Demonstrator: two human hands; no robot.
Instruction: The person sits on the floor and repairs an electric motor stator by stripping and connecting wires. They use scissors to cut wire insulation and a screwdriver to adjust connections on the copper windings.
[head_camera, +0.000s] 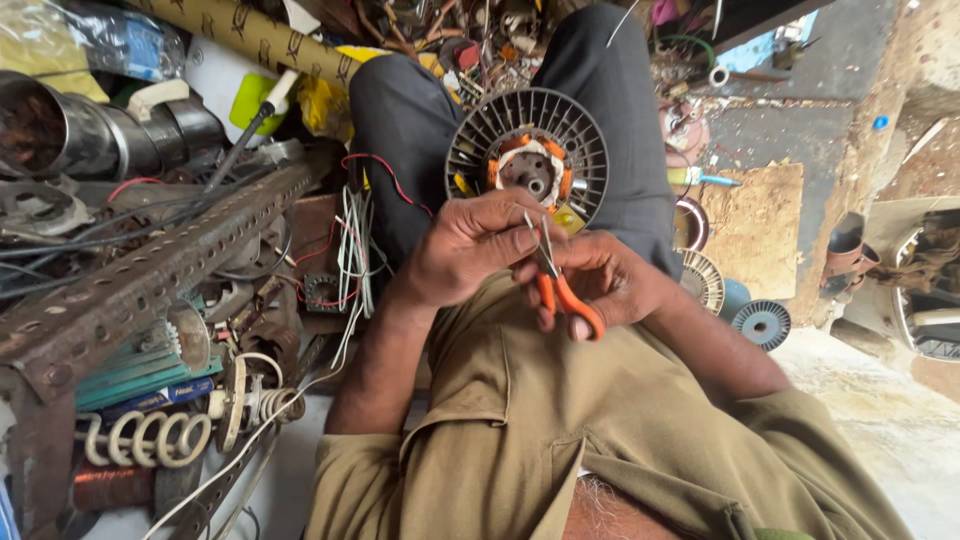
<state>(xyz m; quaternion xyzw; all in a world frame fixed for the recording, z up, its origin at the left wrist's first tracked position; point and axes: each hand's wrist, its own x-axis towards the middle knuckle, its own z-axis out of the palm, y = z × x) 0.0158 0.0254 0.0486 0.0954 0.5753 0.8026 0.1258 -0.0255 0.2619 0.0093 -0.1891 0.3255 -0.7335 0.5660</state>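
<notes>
A round finned fan motor (527, 160) with orange winding insulation at its centre rests on my lap, between my knees. My left hand (470, 248) pinches thin wire ends just below the motor. Beside it, my right hand (600, 278) grips a pair of orange-handled scissors (562, 290) with the blades pointing up at the wire held by my left fingers. A red wire (385, 172) loops from the motor over my left thigh.
A rusty perforated angle iron (150, 270) crosses the left side over tangled wires, metal cans (60, 130) and coiled springs (150, 435). Other motor parts (762, 322) lie on the floor at right, beside a brown board (760, 225).
</notes>
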